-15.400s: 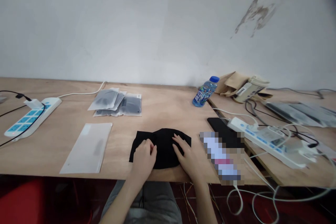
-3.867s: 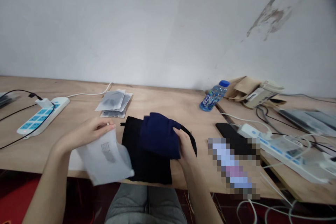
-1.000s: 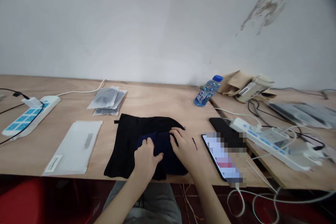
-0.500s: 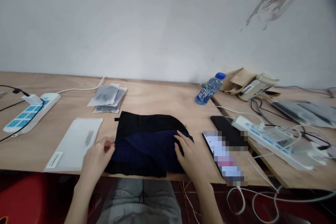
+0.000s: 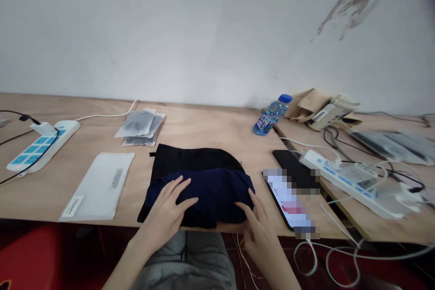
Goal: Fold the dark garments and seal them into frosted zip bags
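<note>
A navy blue cloth (image 5: 210, 190) lies folded over a black cloth piece (image 5: 193, 159) at the front edge of the table. The black piece shows behind the navy one and at its lower left corner. My left hand (image 5: 166, 210) rests on the left part of the navy cloth, fingers spread. At the cloth's right edge is my right hand (image 5: 256, 217), thumb and fingers apart, its fingertips touching or just beside the fabric. Neither hand grips anything that I can see.
Left of the cloth lies a stack of white frosted bags (image 5: 98, 186); behind are smaller packed bags (image 5: 141, 126). Power strips (image 5: 44, 147) stand on both sides, with cables. A phone (image 5: 288, 204), a black flat object (image 5: 295, 170) and a blue-capped bottle (image 5: 272, 115) are to the right.
My left hand has moved right from the cloth's left edge onto its top, its fingers opening. My right hand has shifted down and right to the right edge.
</note>
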Demonstrator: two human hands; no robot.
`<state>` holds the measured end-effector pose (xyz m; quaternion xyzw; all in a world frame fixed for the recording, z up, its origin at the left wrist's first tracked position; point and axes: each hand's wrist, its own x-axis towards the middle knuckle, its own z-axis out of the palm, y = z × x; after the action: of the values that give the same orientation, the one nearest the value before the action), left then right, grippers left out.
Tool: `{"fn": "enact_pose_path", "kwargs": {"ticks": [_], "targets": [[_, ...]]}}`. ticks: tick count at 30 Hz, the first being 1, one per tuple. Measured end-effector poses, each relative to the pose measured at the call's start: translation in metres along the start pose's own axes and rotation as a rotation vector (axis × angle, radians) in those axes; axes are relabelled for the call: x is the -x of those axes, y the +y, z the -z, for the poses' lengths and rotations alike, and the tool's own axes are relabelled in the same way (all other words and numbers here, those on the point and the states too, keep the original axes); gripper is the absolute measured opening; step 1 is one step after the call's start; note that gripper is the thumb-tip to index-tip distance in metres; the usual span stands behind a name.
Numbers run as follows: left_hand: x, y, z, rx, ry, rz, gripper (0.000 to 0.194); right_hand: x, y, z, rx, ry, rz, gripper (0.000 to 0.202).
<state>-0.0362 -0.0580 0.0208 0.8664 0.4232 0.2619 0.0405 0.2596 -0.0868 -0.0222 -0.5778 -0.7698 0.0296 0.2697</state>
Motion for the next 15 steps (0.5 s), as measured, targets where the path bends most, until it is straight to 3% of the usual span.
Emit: {"fn": "enact_pose_path", "kwargs": {"ticks": [2,5,10,15], "targets": [[-0.005,0.003,-0.007,0.034,-0.024,-0.046,0.037,0.01,0.005,0.002,0.008,0.052,-0.028,0.048],[-0.01,0.001,-0.008,0.144,-0.002,-0.004,0.025,0.014,0.012,0.004,-0.021,0.07,-0.077,0.029],[-0.021,-0.01,0.009,0.335,0.19,0.34,0.013,0.007,0.019,0.003,-0.073,0.034,-0.135,0.031],[-0.059,-0.055,0.015,0.486,0.417,0.64,0.023,-0.004,0.028,-0.001,-0.167,0.002,-0.089,0.029]]}}
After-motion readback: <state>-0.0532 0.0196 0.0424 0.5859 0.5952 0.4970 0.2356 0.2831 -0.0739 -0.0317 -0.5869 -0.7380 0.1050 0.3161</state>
